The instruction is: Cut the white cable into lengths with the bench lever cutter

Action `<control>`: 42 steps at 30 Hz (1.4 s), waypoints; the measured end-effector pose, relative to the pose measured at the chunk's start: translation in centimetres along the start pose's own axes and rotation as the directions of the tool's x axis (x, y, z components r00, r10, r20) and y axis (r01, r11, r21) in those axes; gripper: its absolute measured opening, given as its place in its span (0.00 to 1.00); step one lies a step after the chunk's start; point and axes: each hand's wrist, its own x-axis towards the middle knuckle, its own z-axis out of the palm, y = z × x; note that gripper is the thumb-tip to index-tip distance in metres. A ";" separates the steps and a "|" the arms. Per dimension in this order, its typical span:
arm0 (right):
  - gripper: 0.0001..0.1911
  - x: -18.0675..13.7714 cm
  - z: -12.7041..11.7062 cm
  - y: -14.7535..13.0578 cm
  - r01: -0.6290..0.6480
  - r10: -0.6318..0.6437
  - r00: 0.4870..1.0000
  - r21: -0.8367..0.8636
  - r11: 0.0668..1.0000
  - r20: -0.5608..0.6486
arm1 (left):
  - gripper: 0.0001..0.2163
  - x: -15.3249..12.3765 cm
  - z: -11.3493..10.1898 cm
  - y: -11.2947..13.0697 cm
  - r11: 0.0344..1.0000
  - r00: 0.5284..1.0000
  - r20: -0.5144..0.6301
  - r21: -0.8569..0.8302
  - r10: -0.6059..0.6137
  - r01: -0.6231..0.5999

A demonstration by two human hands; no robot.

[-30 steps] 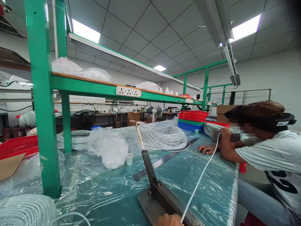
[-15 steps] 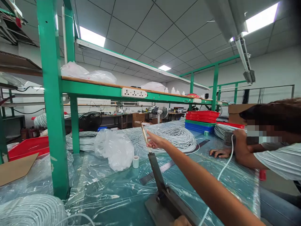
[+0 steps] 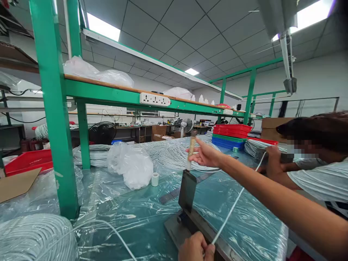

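Note:
My left hand (image 3: 195, 248) sits at the bottom edge, pinching a white cable (image 3: 231, 212) on the base of a metal lever cutter (image 3: 175, 228). The cable runs taut up and right to a co-worker's hand (image 3: 273, 163). My right hand (image 3: 205, 156) reaches forward and holds the cutter's wooden handle (image 3: 191, 152), with the index finger raised. The dark lever arm (image 3: 187, 190) stands almost upright.
Plastic sheet covers the green table (image 3: 130, 217). On it lie a steel ruler (image 3: 170, 197), a tape roll (image 3: 154, 179), a crumpled plastic bag (image 3: 130, 165) and grey cable coils (image 3: 179, 154) (image 3: 32, 237). A green post (image 3: 57, 127) stands left; stacked trays (image 3: 231, 136) far right.
My right hand came in from the right, took the lever handle and swung the lever from leaning left to nearly upright. My left hand has come further into view, holding the cable.

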 end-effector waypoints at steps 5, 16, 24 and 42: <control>0.26 -8.8 -3.2 2.9 -0.034 0.034 0.999 0.021 0.999 0.012 | 0.13 -0.7 -0.7 1.1 0.990 0.999 0.037 0.135 -0.038 0.032; 0.21 -15.9 -6.5 10.3 -0.178 0.178 0.984 -0.018 0.984 0.014 | 0.12 0.5 3.2 -0.8 0.982 0.999 -0.045 -0.190 0.007 -0.015; 0.23 -16.1 -6.7 10.9 -0.179 0.180 0.984 0.043 0.983 -0.013 | 0.18 2.0 5.5 -2.0 0.921 0.995 -0.093 -0.389 -0.041 0.002; 0.38 -17.0 -7.1 13.0 -0.403 0.405 0.913 -0.298 0.866 -0.057 | 0.19 1.6 4.9 -0.7 0.967 0.938 -0.334 -0.255 -0.089 0.001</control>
